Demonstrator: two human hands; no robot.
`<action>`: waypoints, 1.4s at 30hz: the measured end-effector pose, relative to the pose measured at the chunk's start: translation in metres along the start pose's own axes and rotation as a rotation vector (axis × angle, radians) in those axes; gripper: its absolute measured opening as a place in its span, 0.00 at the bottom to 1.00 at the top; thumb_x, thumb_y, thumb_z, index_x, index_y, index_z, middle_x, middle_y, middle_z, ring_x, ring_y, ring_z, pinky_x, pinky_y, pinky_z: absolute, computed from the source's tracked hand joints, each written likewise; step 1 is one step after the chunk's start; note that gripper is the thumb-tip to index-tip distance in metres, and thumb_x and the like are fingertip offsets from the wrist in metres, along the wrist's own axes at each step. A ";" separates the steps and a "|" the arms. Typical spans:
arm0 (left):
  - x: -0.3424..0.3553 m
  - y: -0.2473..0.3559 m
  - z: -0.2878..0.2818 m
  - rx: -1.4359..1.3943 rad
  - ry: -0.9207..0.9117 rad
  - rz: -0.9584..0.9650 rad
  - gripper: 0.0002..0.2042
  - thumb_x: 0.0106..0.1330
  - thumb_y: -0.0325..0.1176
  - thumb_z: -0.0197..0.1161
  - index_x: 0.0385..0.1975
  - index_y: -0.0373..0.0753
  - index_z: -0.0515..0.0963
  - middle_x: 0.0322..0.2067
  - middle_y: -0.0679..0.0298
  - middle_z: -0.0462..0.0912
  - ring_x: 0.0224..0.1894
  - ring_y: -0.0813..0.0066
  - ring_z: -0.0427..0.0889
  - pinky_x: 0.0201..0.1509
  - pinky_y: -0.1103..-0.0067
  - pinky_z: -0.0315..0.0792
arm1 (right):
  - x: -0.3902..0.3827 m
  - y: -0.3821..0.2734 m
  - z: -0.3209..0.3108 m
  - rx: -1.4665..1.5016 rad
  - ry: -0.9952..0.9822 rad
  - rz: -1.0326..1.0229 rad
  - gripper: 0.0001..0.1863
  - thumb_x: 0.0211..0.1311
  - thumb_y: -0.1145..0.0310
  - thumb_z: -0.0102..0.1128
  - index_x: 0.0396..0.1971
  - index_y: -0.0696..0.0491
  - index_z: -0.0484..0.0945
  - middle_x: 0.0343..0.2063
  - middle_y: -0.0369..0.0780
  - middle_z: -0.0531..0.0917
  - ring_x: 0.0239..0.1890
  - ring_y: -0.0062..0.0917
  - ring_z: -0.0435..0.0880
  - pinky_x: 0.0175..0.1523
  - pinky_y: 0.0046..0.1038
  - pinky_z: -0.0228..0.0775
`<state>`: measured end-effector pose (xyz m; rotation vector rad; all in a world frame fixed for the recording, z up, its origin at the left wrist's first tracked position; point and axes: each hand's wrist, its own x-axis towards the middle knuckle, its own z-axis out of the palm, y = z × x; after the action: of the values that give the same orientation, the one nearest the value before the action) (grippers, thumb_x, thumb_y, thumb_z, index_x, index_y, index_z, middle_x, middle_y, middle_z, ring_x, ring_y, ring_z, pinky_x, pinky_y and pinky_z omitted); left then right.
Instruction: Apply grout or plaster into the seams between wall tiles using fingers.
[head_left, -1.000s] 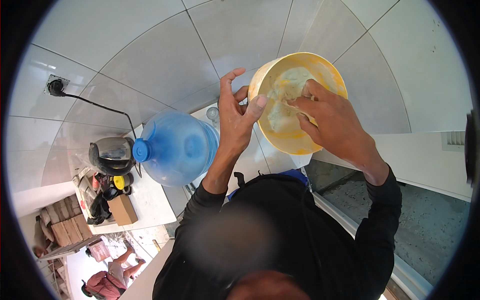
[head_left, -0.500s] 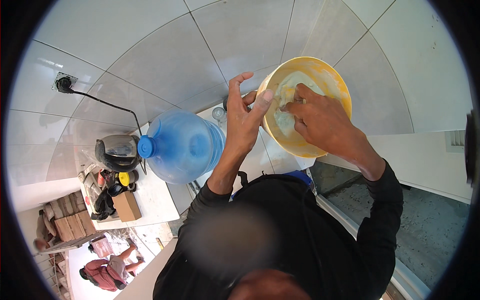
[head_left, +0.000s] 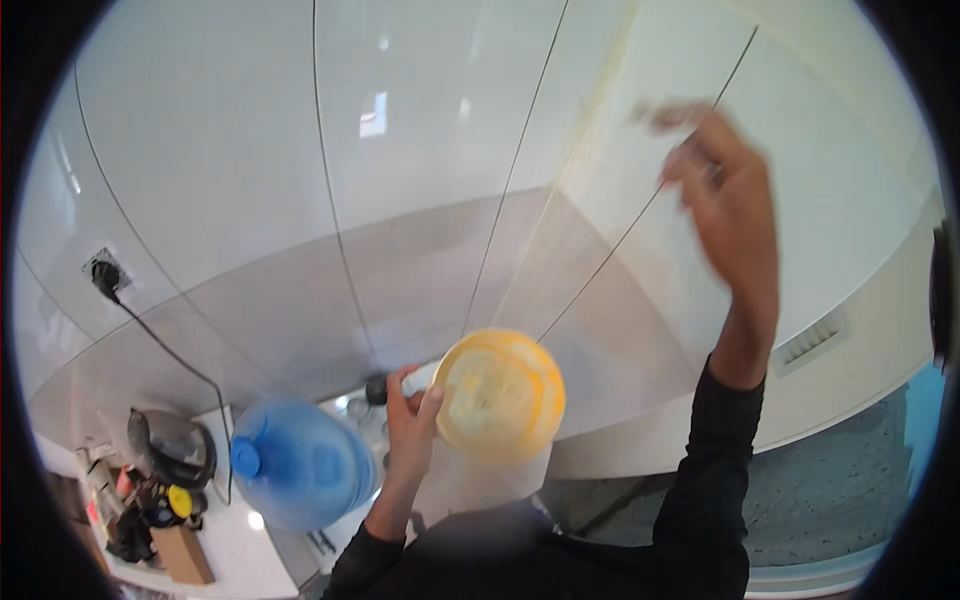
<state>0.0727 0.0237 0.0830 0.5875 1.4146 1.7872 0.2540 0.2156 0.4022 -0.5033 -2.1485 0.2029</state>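
Note:
My left hand (head_left: 410,428) grips the left side of a round yellow tub (head_left: 553,405), thumb near the rim. Pale, creamy paste (head_left: 490,395) coats its inside, with smears up the wall. My right hand (head_left: 728,185) is raised to the right of a tiled wall corner (head_left: 590,130), apart from the tub. Its fingers are curled and blurred by motion; a small smeared shape shows at the fingertips, too unclear to name. A pale yellowish strip runs down the corner.
To the left, a large blue water bottle (head_left: 325,470) stands on a white counter (head_left: 240,555). A kettle (head_left: 170,450), a cardboard box (head_left: 182,555) and assorted items crowd beyond it. A black cord (head_left: 180,350) hangs from a wall socket. A vent grille (head_left: 810,343) sits at right.
My right hand has left the inside of the tub and risen to the wall corner. The view has tilted up toward the wall; my left hand still holds the tub.

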 end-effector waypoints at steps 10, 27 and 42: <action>0.019 -0.021 0.000 -0.037 -0.057 -0.148 0.27 0.72 0.40 0.66 0.65 0.39 0.62 0.44 0.50 0.84 0.45 0.70 0.84 0.44 0.76 0.78 | 0.212 0.029 -0.071 -0.806 0.048 -0.157 0.23 0.62 0.85 0.44 0.45 0.52 0.89 0.46 0.51 0.84 0.52 0.45 0.81 0.62 0.41 0.74; 0.038 -0.047 -0.012 -0.072 -0.044 -0.140 0.25 0.72 0.39 0.65 0.64 0.39 0.64 0.42 0.54 0.83 0.43 0.72 0.82 0.45 0.77 0.76 | 0.247 0.089 -0.049 -1.105 -0.001 -0.158 0.22 0.61 0.85 0.50 0.43 0.49 0.90 0.42 0.50 0.85 0.49 0.44 0.82 0.58 0.43 0.75; 0.036 -0.050 -0.013 -0.078 -0.015 -0.135 0.26 0.72 0.39 0.66 0.64 0.39 0.64 0.42 0.54 0.84 0.45 0.71 0.82 0.49 0.76 0.75 | 0.240 0.083 -0.042 -1.157 -0.022 -0.090 0.21 0.60 0.84 0.52 0.44 0.48 0.91 0.46 0.49 0.87 0.52 0.44 0.83 0.59 0.44 0.76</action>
<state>0.0557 0.0490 0.0285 0.4534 1.3354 1.7192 0.1865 0.3911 0.5780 -1.0204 -2.1265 -1.1460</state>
